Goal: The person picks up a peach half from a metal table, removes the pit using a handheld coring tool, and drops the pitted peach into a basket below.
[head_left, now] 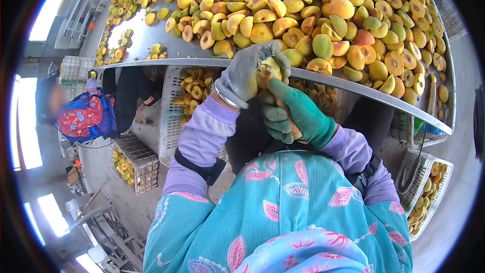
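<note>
A heap of halved fruit (pixel 313 15), yellow, green and red-blushed, is spread across the metal table (pixel 151 35). Beneath the table edge, a white crate (pixel 174 121) loaded with fruit halves is seen. A wire crate (pixel 139 164) with more fruit is placed on the floor (pixel 101 167) further left, and a side crate (pixel 429 187) is set low on the right. A co-worker (pixel 83 116) in a red and blue garment is positioned well apart on the left. The lower view is blocked by the person's own teal patterned clothing.

The table surface is bare steel where it is not covered. Bright windows (pixel 28 121) are located along the left wall of the room.

Both hands are raised together at the near table rim. The left hand (pixel 245 76), in a grey glove, is closed around a yellow fruit (pixel 271 67) held just at the rim. The right hand (pixel 295 116), in a green glove, is clenched around a wooden handle (pixel 294 132). The working end is hidden against the fruit, so it is presumably a knife. Purple striped sleeves are worn on both forearms.
</note>
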Demonstrator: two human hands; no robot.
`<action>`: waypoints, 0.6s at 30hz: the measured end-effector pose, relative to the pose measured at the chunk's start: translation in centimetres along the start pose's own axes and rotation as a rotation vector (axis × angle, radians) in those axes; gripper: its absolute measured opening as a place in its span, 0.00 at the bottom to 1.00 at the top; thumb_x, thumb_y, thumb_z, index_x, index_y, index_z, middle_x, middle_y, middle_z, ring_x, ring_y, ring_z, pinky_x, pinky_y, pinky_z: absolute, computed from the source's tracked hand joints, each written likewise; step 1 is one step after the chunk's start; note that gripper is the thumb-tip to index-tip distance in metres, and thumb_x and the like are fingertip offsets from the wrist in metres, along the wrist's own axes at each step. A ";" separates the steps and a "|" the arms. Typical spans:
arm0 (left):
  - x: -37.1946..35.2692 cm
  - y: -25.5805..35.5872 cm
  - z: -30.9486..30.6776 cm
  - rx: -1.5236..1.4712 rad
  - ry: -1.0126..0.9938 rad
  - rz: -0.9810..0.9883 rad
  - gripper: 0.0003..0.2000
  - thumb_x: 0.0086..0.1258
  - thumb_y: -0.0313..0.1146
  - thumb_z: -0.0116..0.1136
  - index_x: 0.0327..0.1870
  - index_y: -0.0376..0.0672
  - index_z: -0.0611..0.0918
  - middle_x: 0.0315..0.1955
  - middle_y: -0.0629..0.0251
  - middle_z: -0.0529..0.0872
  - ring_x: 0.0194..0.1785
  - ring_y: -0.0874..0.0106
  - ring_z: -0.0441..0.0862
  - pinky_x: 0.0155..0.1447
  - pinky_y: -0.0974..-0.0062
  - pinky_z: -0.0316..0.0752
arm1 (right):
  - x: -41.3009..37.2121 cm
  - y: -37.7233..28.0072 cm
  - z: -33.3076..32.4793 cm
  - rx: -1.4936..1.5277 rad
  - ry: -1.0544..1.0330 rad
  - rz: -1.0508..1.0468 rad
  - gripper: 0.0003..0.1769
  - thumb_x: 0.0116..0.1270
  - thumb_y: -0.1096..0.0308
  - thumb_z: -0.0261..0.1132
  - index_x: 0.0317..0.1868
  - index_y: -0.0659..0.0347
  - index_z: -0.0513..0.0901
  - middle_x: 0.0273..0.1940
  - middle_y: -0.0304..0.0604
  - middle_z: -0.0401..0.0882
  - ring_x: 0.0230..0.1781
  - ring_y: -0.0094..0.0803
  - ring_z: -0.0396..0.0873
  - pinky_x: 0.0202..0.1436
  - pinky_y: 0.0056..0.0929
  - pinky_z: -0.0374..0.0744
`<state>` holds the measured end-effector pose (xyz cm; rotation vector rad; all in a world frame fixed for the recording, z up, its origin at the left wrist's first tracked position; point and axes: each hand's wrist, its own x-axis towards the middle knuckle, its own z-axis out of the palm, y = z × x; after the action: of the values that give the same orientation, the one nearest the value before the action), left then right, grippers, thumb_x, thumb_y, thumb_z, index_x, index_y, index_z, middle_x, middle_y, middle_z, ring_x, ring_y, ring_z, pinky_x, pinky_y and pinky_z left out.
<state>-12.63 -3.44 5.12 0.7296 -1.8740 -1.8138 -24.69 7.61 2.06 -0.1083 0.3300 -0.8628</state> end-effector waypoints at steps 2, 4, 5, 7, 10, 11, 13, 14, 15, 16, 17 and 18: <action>0.6 -0.2 0.0 0.326 -0.017 0.163 0.17 0.73 0.42 0.52 0.31 0.37 0.81 0.28 0.63 0.83 0.32 0.72 0.81 0.39 0.73 0.76 | 0.3 0.8 0.3 -0.421 0.224 -0.167 0.23 0.79 0.42 0.48 0.37 0.52 0.68 0.18 0.31 0.64 0.12 0.21 0.66 0.11 0.23 0.67; 1.1 -0.4 0.5 0.386 -0.010 -0.113 0.18 0.74 0.43 0.51 0.30 0.37 0.82 0.29 0.62 0.84 0.32 0.72 0.81 0.38 0.74 0.75 | 0.7 2.6 0.0 -0.622 0.360 -0.250 0.22 0.79 0.42 0.48 0.37 0.51 0.67 0.18 0.27 0.59 0.11 0.20 0.63 0.10 0.23 0.66; 1.4 -0.4 0.7 0.419 -0.003 -0.243 0.18 0.75 0.43 0.51 0.30 0.37 0.82 0.30 0.61 0.84 0.32 0.71 0.82 0.37 0.75 0.75 | 0.6 2.5 -0.1 -0.409 0.267 -0.160 0.22 0.79 0.41 0.48 0.37 0.51 0.68 0.18 0.27 0.60 0.11 0.20 0.63 0.10 0.23 0.66; 1.3 -0.5 1.2 -0.068 0.117 -0.270 0.16 0.73 0.44 0.54 0.35 0.38 0.82 0.33 0.58 0.85 0.33 0.68 0.83 0.40 0.77 0.78 | 0.4 1.3 0.4 0.016 0.071 0.010 0.23 0.79 0.41 0.47 0.37 0.51 0.69 0.18 0.28 0.61 0.10 0.20 0.62 0.10 0.22 0.66; 0.6 -3.2 1.1 -0.755 0.311 -0.285 0.17 0.73 0.47 0.56 0.43 0.39 0.80 0.34 0.57 0.84 0.35 0.63 0.85 0.39 0.69 0.84 | 0.7 0.8 -1.1 0.226 -0.198 0.015 0.23 0.79 0.41 0.48 0.37 0.51 0.71 0.19 0.30 0.64 0.12 0.22 0.62 0.16 0.23 0.67; 0.3 -3.6 0.9 -0.764 0.412 -0.180 0.16 0.73 0.46 0.56 0.43 0.40 0.80 0.35 0.57 0.85 0.36 0.62 0.85 0.40 0.69 0.85 | 0.5 0.6 -1.0 0.241 -0.215 0.027 0.23 0.79 0.41 0.47 0.36 0.51 0.71 0.19 0.29 0.63 0.12 0.22 0.62 0.15 0.22 0.66; -2.1 -3.4 -0.4 -0.750 0.620 -0.061 0.16 0.73 0.46 0.55 0.43 0.39 0.81 0.35 0.57 0.85 0.37 0.62 0.86 0.42 0.68 0.84 | -0.5 0.6 -0.6 0.044 -0.122 -0.005 0.23 0.78 0.41 0.50 0.37 0.51 0.72 0.19 0.30 0.65 0.12 0.21 0.62 0.14 0.22 0.64; -3.5 -2.8 -1.5 -0.717 0.717 -0.049 0.17 0.74 0.46 0.55 0.43 0.39 0.81 0.36 0.57 0.85 0.38 0.62 0.86 0.43 0.67 0.84 | -1.8 0.7 -0.1 -0.120 -0.005 -0.021 0.23 0.78 0.41 0.50 0.38 0.51 0.72 0.19 0.30 0.66 0.12 0.21 0.63 0.14 0.22 0.64; -5.4 -1.4 -4.0 -0.641 0.794 -0.131 0.18 0.74 0.47 0.55 0.41 0.38 0.83 0.36 0.57 0.86 0.38 0.62 0.85 0.43 0.65 0.82 | -2.9 0.7 0.1 -0.285 0.108 -0.044 0.22 0.77 0.41 0.51 0.38 0.51 0.73 0.19 0.30 0.66 0.12 0.21 0.63 0.15 0.22 0.64; -6.1 -1.0 -6.4 -0.053 0.850 -0.252 0.17 0.71 0.45 0.58 0.44 0.38 0.83 0.39 0.56 0.87 0.40 0.61 0.86 0.47 0.69 0.81 | -3.7 0.9 -1.5 -0.208 0.194 0.072 0.22 0.77 0.41 0.52 0.38 0.51 0.72 0.20 0.31 0.67 0.13 0.20 0.63 0.15 0.22 0.64; -6.4 -1.1 -8.5 0.538 0.865 -0.354 0.16 0.69 0.43 0.61 0.47 0.39 0.84 0.42 0.56 0.88 0.42 0.60 0.87 0.51 0.73 0.80 | -2.8 2.7 -6.7 0.258 0.173 0.147 0.22 0.77 0.41 0.52 0.37 0.51 0.71 0.20 0.32 0.66 0.14 0.20 0.64 0.15 0.22 0.64; -6.0 -1.6 -10.1 1.223 0.856 -0.385 0.19 0.66 0.44 0.63 0.49 0.39 0.85 0.43 0.54 0.88 0.43 0.60 0.87 0.52 0.69 0.79 | -2.4 3.7 -8.1 0.189 0.298 0.137 0.22 0.76 0.41 0.53 0.38 0.52 0.71 0.21 0.32 0.67 0.15 0.20 0.64 0.15 0.22 0.64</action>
<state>-1.48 -7.45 4.39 1.9418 -2.0539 -0.0896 -26.10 12.14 -5.83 0.2179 0.5261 -0.7700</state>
